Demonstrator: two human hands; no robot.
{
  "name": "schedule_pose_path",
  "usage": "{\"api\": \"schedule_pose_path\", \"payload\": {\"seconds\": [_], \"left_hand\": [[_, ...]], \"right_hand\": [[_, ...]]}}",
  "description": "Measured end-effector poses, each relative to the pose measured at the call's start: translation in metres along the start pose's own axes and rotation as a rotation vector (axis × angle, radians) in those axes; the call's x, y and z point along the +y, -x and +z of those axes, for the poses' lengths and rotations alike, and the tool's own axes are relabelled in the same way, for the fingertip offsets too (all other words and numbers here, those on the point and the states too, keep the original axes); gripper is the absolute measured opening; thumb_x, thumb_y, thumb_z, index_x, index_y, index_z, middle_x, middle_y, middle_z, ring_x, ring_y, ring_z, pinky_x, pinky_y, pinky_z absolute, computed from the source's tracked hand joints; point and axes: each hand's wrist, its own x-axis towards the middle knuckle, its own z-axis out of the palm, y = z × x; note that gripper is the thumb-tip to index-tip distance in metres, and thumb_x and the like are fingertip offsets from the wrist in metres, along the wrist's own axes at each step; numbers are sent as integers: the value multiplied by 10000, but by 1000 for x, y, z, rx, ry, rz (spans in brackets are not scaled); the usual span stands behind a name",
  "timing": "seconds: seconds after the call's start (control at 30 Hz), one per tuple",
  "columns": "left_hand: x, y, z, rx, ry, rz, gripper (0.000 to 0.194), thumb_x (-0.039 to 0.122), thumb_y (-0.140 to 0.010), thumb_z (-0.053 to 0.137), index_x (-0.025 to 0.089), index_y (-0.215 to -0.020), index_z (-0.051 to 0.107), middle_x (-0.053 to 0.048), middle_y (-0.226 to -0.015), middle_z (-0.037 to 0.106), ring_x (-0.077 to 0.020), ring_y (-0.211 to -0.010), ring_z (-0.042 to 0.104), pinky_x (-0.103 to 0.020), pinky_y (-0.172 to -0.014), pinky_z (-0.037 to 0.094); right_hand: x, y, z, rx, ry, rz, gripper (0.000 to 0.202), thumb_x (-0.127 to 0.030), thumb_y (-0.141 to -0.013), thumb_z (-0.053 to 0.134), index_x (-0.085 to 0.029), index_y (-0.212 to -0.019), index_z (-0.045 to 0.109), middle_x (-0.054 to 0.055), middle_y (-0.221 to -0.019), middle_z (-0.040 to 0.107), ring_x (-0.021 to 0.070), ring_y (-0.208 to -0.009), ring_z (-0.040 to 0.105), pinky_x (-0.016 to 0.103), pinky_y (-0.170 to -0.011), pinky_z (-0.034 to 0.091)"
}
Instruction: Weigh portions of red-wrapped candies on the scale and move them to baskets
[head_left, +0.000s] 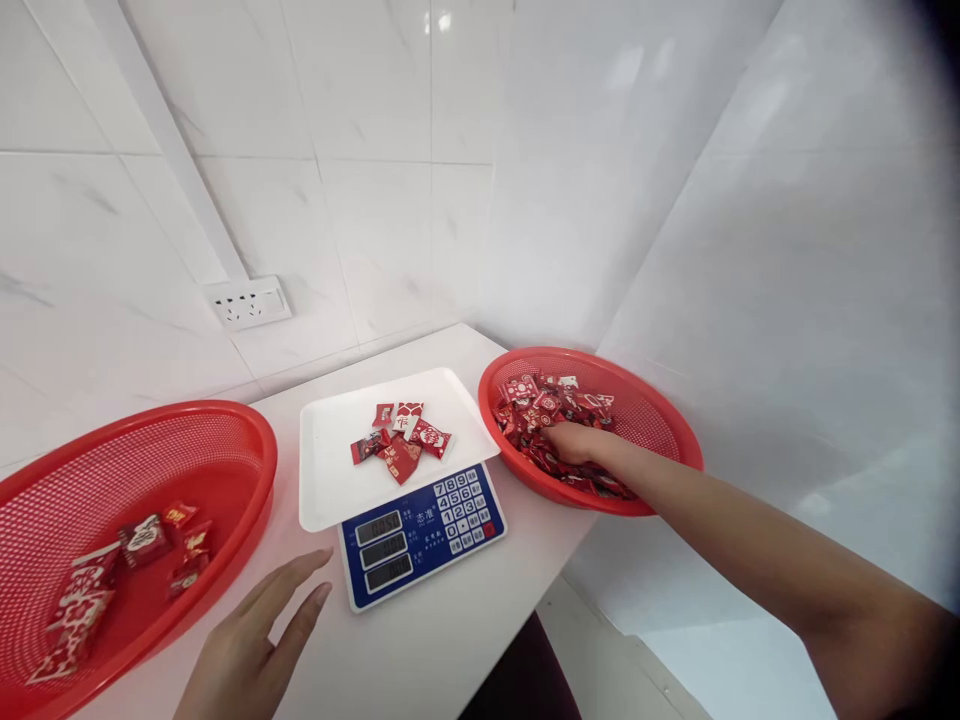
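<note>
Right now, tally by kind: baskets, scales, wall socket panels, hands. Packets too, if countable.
Red baskets: 2
Scale: 1
Wall socket panel: 1
Hands: 2
Wrapped packets: not countable, the right basket's pile overlaps
Total, without packets: 6

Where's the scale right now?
In the head view, the scale sits on the white table, just left of centre, between the left basket and right basket; the left hand is near its lower left side.
</note>
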Motion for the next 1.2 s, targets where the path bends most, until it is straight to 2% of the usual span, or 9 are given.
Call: {"api": "schedule_pose_path", "payload": {"seconds": [0.2,0.3,0.4,0.6,0.77,0.83,1.0,1.13,1.2], "left_hand": [[-6,0,2,-60,1,-21,329,482,-800,514,321,-1060,635,15,-1096,694,-193,-938,676,-167,-557,562],[-4,-1,3,-43,7,-11,335,493,-803,500,319,-1058,631,17,-1099,692,-195,-954,670,-167,-543,562],[-3,-1,2,-4,1,0,333,499,-803,494,310,-1036,640,13,-1069,705,-194,-934,678,-170,-546,563],[0,-5,5,7,0,37,318,489,-801,510,309,-1025,645,10,-1055,711,-193,-928,681,-178,-580,570],[1,-5,5,11,-2,56,310,476,-807,510,305,-1025,649,1,-1067,707,-198,-947,674,-189,-613,571],[0,-4,4,2,-5,44,309,465,-810,514,304,-1038,645,-4,-1073,705,-199,-938,677,-180,-572,566],[7,-4,1,-1,10,80,284,432,-827,511,296,-1040,642,-8,-1064,708,-191,-947,673,-195,-666,564],[24,-7,3,-24,59,115,277,387,-856,483,282,-1072,620,-21,-1067,701,-177,-955,665,-209,-700,562],[31,-8,5,-44,79,119,277,371,-866,470,277,-1083,614,-26,-1067,698,-175,-945,665,-223,-701,565]], "right_hand": [[10,4,-7,70,-78,-32,308,-291,-844,566,-155,-1121,554,87,-1127,583,199,-957,581,382,-811,483],[12,9,-16,75,-157,-86,238,-218,-768,617,-145,-995,611,77,-969,659,200,-848,615,290,-722,480],[14,14,-23,74,-234,-140,231,-221,-767,578,-161,-988,609,38,-867,682,171,-738,625,245,-619,463],[6,17,-18,183,-274,-164,348,-145,-673,621,-194,-1015,577,62,-991,664,208,-845,612,264,-687,438],[-7,20,-17,312,-314,-183,44,-199,-746,558,-212,-789,556,41,-795,657,216,-751,601,290,-660,408],[-12,23,-25,349,-361,-191,59,-204,-768,523,-206,-710,518,34,-720,634,203,-711,596,290,-652,409],[-40,47,-50,359,-574,-244,146,-311,-854,391,-204,-813,483,18,-725,635,139,-608,598,251,-557,431],[-79,72,-56,246,-888,-416,180,-363,-829,446,-195,-821,511,8,-719,644,109,-559,573,229,-502,410],[-98,76,-55,251,-917,-461,146,-325,-816,480,-188,-790,526,5,-730,647,97,-564,568,231,-537,425]]}}
